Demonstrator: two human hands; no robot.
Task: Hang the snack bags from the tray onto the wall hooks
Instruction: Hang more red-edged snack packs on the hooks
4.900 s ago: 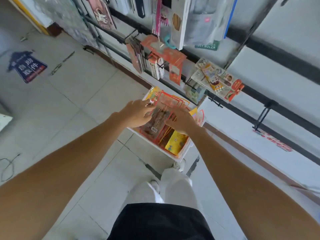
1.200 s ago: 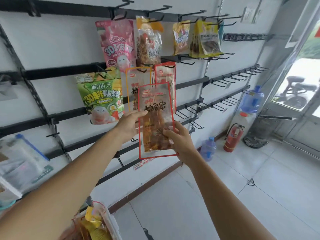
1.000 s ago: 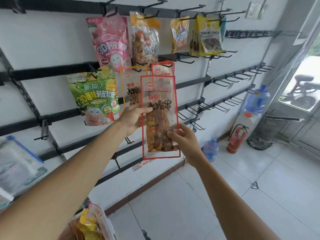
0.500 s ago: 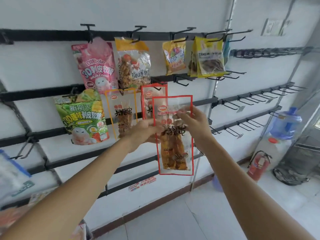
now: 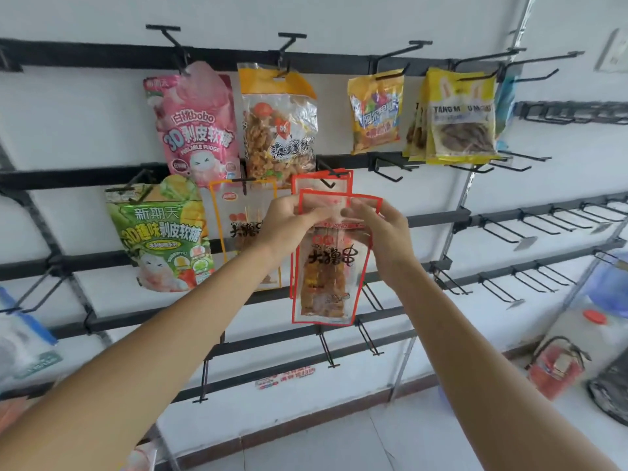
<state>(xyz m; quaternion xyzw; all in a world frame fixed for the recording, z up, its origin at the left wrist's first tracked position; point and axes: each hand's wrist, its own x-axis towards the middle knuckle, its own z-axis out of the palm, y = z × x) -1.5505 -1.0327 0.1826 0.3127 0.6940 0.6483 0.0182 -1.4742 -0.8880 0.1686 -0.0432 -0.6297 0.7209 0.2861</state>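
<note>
Pinching the top of a red-edged bag (image 5: pixel 324 277) with both hands. Clamps its upper left edge between curled left fingers (image 5: pixel 307 214) and thumb; clamps its upper right edge between right fingertips (image 5: pixel 360 212) and thumb. With the left hand (image 5: pixel 289 224) and right hand (image 5: pixel 385 239) close together, knuckles nearly meeting over the bag's top centre. Holds the bag upright and flat toward the wall, with brown skewered snack showing through clear film. Overlaps a matching red bag (image 5: pixel 306 181) already hanging on a hook (image 5: pixel 328 181) of the second rail (image 5: pixel 438 217), just behind and slightly higher; cannot tell whether the held bag's top has reached the hook tip.

Hanging just left on the same rail: an orange-edged bag (image 5: pixel 238 226), partly hidden by the left hand, then a green bag (image 5: pixel 163 236). Hanging on the top rail (image 5: pixel 102 59) above: a pink bag (image 5: pixel 197 127), a clear bag (image 5: pixel 278 130) with an orange top, a small yellow bag (image 5: pixel 373 113), and a yellow stack (image 5: pixel 458 120) farthest right. Lining the rails to the right: rows of bare hooks (image 5: pixel 503 229). Standing on the floor at lower right: a red extinguisher (image 5: pixel 554 368) and, beyond it, a blue jug (image 5: pixel 608 287), both blurred.
</note>
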